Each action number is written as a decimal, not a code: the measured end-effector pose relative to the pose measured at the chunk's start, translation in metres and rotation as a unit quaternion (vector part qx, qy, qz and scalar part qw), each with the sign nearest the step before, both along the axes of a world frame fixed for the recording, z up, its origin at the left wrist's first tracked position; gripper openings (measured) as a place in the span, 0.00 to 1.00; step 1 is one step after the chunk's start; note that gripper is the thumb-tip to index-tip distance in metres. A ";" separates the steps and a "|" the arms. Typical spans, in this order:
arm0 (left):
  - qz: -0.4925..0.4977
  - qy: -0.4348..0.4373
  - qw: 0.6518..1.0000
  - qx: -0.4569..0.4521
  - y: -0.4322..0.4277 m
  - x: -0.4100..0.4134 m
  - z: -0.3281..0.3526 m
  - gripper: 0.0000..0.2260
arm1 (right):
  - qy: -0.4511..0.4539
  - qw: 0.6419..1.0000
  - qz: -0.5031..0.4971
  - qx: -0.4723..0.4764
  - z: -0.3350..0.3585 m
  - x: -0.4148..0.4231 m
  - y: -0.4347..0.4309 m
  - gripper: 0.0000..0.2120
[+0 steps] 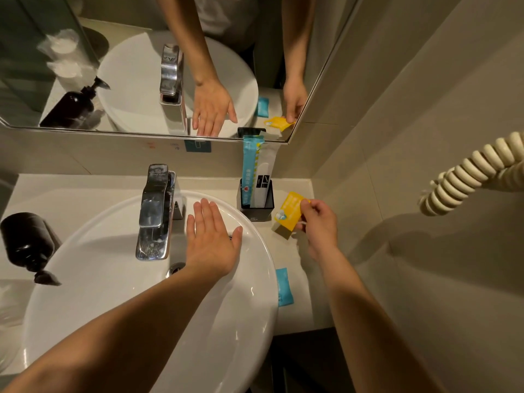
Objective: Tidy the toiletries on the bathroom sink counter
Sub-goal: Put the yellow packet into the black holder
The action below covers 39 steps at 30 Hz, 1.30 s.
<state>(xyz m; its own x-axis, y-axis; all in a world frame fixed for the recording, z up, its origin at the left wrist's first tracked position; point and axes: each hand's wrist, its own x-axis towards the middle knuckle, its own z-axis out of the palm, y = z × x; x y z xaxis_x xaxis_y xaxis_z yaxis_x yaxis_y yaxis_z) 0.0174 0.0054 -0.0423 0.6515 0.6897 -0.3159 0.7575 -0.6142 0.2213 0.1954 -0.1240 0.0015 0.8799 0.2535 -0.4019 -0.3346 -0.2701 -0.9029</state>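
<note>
My right hand [319, 222] pinches a yellow sachet [289, 212] just above the counter, right of a black square holder [256, 207]. The holder stands at the back right of the basin and carries a tall teal packet [251, 163] and a white packet [263, 180], both upright. A teal sachet [283, 286] lies flat on the counter beside the basin's right rim. My left hand [211, 239] rests flat and empty on the white basin's [113, 279] back rim, fingers apart, right of the chrome tap [156, 214].
A black pump bottle [27, 241] stands on the counter left of the basin, nozzle toward me. Clear wrapped items [8, 302] sit at the far left edge. A mirror [141, 66] spans the back wall. A cream coiled cord [467, 171] hangs on the right wall.
</note>
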 end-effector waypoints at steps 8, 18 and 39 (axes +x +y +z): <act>-0.005 0.000 1.000 -0.005 0.000 0.000 0.002 0.38 | -0.114 0.988 0.065 0.078 0.053 0.005 0.039 0.07; -0.003 0.001 1.000 0.000 0.000 0.000 0.003 0.38 | -0.224 0.946 0.221 -0.074 0.020 -0.008 0.064 0.03; -0.001 -0.035 0.999 0.034 -0.001 -0.002 -0.008 0.38 | -0.310 0.851 0.340 -0.255 0.003 0.010 0.071 0.04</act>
<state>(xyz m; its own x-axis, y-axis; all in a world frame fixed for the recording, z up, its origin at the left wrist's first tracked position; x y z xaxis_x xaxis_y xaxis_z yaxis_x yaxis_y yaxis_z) 0.0156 0.0045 -0.0504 0.6720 0.7063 -0.2226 0.7402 -0.6314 0.2311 0.2058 -0.0532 0.0045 0.6829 0.7199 -0.1237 0.5529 -0.6201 -0.5566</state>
